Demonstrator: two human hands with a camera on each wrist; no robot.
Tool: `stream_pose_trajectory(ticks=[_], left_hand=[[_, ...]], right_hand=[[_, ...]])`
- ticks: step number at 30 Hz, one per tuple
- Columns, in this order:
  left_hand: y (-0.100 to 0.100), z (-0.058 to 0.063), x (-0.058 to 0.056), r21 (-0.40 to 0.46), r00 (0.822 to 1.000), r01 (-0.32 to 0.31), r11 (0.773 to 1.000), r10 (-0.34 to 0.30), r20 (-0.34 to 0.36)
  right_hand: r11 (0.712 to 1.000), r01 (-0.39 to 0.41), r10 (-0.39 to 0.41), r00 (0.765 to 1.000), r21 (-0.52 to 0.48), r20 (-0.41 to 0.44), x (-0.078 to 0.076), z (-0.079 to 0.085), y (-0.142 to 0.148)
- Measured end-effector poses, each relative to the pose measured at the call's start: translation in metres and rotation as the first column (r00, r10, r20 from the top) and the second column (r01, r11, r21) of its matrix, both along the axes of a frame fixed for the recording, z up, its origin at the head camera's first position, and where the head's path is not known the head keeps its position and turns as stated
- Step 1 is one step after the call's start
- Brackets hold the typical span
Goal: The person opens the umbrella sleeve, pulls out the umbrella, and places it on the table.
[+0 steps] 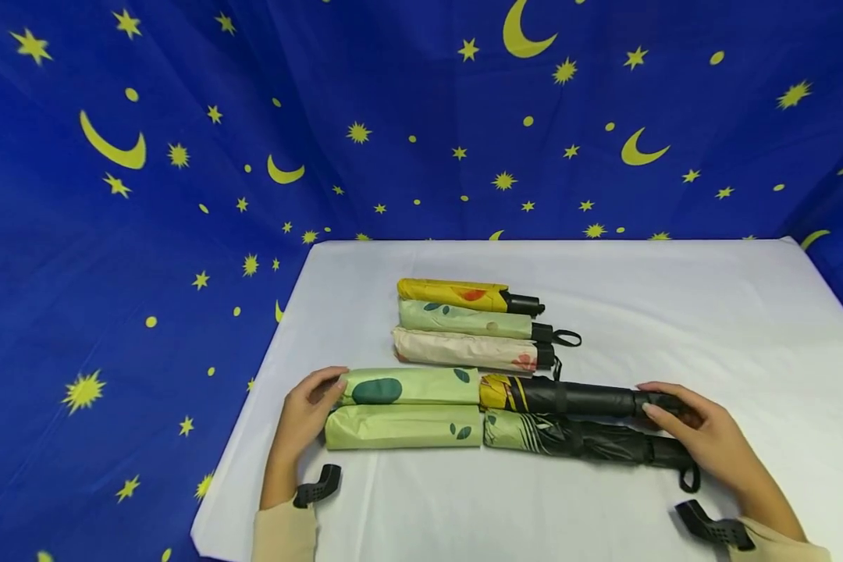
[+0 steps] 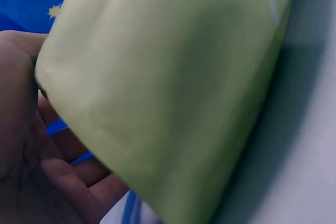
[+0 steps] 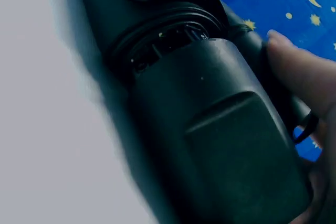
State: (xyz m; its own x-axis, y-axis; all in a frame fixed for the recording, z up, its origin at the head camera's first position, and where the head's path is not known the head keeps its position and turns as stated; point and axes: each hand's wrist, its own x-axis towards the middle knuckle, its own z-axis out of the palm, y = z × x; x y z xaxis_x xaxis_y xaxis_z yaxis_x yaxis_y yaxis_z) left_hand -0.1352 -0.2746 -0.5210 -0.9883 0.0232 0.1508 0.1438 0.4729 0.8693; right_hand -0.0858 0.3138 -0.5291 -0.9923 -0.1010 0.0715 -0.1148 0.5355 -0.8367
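Note:
On the white table, my left hand (image 1: 309, 410) holds the left end of a pale green umbrella sleeve (image 1: 428, 385) with a dark green oval. A second green umbrella sleeve (image 1: 403, 428) lies along its near side and fills the left wrist view. My right hand (image 1: 709, 429) grips the black handle end of a folded yellow-and-black umbrella (image 1: 590, 396), with the thumb on its near side. That umbrella lines up end to end with the farther sleeve. Nearer lies a green-and-black folded umbrella (image 1: 590, 441); its black handle (image 3: 220, 145) is large in the right wrist view.
Behind these lie a yellow umbrella (image 1: 453, 294), a pale green one (image 1: 471, 319) and a cream one (image 1: 464, 348), side by side with black handles to the right. A blue cloth (image 1: 421, 101) with moons and stars hangs behind and left of the table (image 1: 534, 515).

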Motion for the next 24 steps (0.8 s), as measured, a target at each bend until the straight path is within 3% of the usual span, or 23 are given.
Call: stream_pose_trajectory(ticks=[5,11,14,19,24], left_hand=[[-0.001,0.010,0.000,-0.084,0.999,-0.031,0.996,0.029,-0.026],[0.002,0.026,-0.004,0.033,0.977,-0.043,0.999,0.049,-0.208],[0.008,0.038,-0.010,0.000,0.968,-0.041,0.999,0.040,-0.250],[0.032,0.054,-0.026,-0.164,0.987,0.013,0.986,-0.039,-0.156],[0.064,0.056,-0.041,-0.248,0.995,0.098,0.964,-0.094,0.025]], right_hand=[[0.977,0.053,-0.046,0.998,0.205,-0.042,0.000,0.002,-0.001],[0.907,0.076,0.025,0.972,0.413,-0.232,-0.005,0.019,-0.008],[0.889,0.102,0.053,0.945,0.446,-0.322,-0.013,0.035,-0.020],[0.915,0.080,0.078,0.927,0.396,-0.366,-0.038,0.053,-0.057],[0.917,0.028,0.085,0.961,0.398,-0.264,-0.062,0.051,-0.093]])
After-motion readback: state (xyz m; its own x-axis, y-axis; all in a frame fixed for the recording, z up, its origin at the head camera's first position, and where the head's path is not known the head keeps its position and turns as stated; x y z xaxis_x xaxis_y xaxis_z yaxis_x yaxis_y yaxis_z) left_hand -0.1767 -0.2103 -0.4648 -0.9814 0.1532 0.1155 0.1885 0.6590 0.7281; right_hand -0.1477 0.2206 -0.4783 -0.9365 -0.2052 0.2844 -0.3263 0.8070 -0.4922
